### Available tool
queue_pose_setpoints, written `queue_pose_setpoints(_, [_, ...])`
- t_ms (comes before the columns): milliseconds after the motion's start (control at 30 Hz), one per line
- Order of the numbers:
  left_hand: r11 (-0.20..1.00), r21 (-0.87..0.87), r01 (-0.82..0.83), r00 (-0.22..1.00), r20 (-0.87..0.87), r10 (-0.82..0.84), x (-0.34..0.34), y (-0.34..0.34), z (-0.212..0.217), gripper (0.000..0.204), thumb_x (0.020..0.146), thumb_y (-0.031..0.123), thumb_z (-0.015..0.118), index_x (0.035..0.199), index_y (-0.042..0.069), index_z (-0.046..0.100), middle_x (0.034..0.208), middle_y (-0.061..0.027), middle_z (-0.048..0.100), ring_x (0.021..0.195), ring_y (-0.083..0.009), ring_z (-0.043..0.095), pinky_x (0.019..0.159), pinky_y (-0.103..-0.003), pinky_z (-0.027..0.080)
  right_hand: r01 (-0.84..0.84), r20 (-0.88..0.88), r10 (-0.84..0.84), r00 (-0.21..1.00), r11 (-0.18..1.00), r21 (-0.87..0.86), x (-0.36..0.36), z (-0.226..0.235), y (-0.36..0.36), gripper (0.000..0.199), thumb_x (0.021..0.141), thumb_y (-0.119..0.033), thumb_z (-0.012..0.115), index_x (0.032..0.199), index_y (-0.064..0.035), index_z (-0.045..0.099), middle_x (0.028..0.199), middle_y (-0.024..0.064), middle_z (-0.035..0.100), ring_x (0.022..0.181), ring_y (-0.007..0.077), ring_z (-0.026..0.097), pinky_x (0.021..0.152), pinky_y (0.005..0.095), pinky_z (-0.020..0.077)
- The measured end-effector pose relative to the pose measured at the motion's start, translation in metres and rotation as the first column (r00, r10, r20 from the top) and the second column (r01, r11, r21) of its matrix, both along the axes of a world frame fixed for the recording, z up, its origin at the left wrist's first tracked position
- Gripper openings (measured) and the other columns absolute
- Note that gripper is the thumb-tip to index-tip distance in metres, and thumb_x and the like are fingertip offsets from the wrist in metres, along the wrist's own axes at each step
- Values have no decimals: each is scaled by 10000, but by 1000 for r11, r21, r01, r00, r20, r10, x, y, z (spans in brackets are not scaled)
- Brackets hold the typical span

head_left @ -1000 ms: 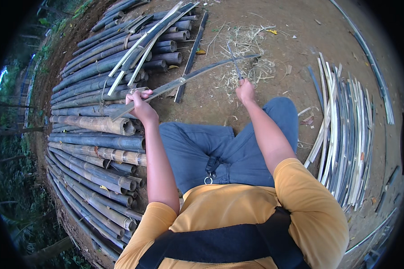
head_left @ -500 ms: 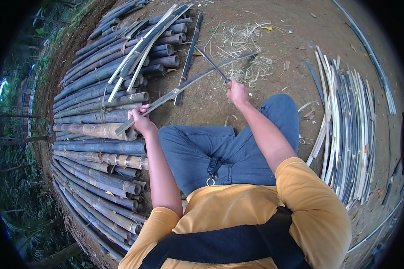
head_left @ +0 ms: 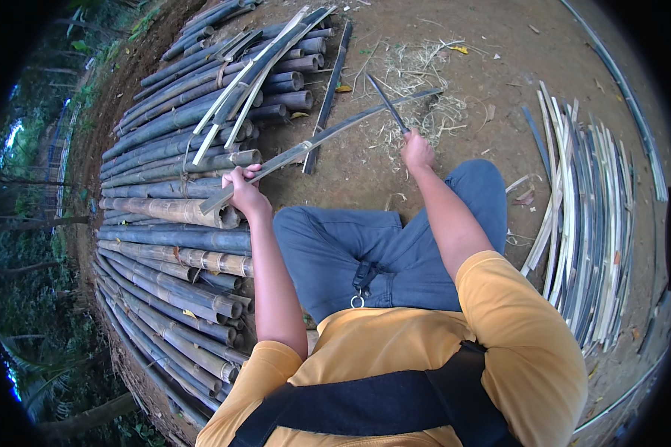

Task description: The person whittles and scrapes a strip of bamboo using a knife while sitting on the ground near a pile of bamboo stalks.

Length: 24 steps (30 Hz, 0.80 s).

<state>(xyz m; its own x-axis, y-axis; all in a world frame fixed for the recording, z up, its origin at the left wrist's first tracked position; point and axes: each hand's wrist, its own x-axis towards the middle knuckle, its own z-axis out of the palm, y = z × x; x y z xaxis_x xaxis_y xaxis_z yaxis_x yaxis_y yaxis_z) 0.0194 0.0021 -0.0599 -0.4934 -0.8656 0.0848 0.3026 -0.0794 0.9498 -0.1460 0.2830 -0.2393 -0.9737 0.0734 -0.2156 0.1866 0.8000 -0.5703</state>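
My left hand (head_left: 246,194) is closed round the near end of a long, split bamboo strip (head_left: 335,134), which slants away to the far right. The far end of the strip lies at a heap of pale bamboo shavings (head_left: 425,67). In my right hand (head_left: 419,151), fingers wrapped round the handle, is a long, dark-bladed knife (head_left: 379,89). Its blade points away and to the left, crossing the strip near the far end. Whether the edge touches the strip I cannot tell.
Stacked bamboo poles (head_left: 179,238) fill the left side, with pale split strips (head_left: 246,82) on top. Another dark bamboo piece (head_left: 328,97) lies on the dirt ahead. A bundle of thin strips (head_left: 585,223) is at my right, beyond my bent knee (head_left: 477,190).
My right hand and the knife have shifted right, toward the strip's far end, and the blade has swung to point more directly away. My left hand keeps its grip; the whole view has shifted slightly.
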Motion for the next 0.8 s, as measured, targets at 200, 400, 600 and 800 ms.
queue_pose_setpoints(200, [999, -52, 9, 999, -41, -11, -3, 2, 1, 242, 938, 55, 503, 730, 107, 390, 671, -30, 522, 709, -203, 653, 693, -338, 512, -1, 34, 2, 999, 1000, -9, 8, -6, 1, 237, 950, -262, 548, 1138, -119, 561, 986, 198, 697, 962, 396, 670, 830, 529, 517])
queue_pose_setpoints(400, [999, -43, 24, 999, -39, -26, -7, 7, 10, 241, 922, 42, 507, 725, 101, 381, 658, -35, 510, 704, -206, 652, 698, -345, 499, 240, 79, -234, 969, 968, -77, -11, -33, 12, 255, 970, -303, 507, 1144, -131, 581, 1027, 190, 690, 1001, 387, 661, 849, 518, 516])
queue_pose_setpoints(600, [998, -50, 33, 997, -63, -36, -10, 5, 13, 244, 890, 20, 529, 719, 93, 371, 656, -55, 515, 700, -219, 651, 767, -368, 502, 108, 107, -98, 989, 990, -91, -2, -8, 2, 289, 972, -311, 507, 1186, -130, 577, 1086, 191, 678, 1044, 395, 642, 870, 521, 509])
queue_pose_setpoints(800, [996, -77, 53, 997, -49, -57, -9, 11, 16, 239, 922, 38, 512, 731, 90, 378, 669, -48, 515, 710, -213, 648, 764, -356, 515, 236, 138, -216, 966, 960, -148, -2, -15, 3, 302, 941, -291, 548, 1180, -110, 584, 1059, 210, 680, 1019, 397, 651, 866, 515, 511])
